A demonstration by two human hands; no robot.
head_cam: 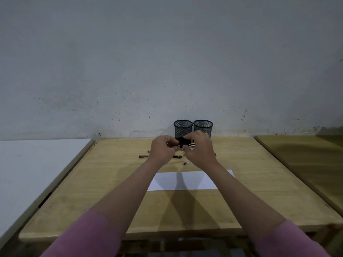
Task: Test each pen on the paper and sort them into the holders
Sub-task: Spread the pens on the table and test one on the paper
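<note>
Pens under test, viewed near to far. Paper (185, 179) flat on bench (104, 182), nearest; no marks discernible. Beyond it, purple-tipped pen (186, 162) lying loose. Left hand (162, 148) and right hand (199, 149) raised above bench, both grips closed on one pen (191, 145), apparently pulling cap from barrel; exact hold blurred. Further dark pens (143, 156) on bench beneath the hands. Two mesh holders (183, 127) (203, 126) side by side at the wall, no pens seen protruding. Judged: early stage, sorting not begun, most pens untested
</note>
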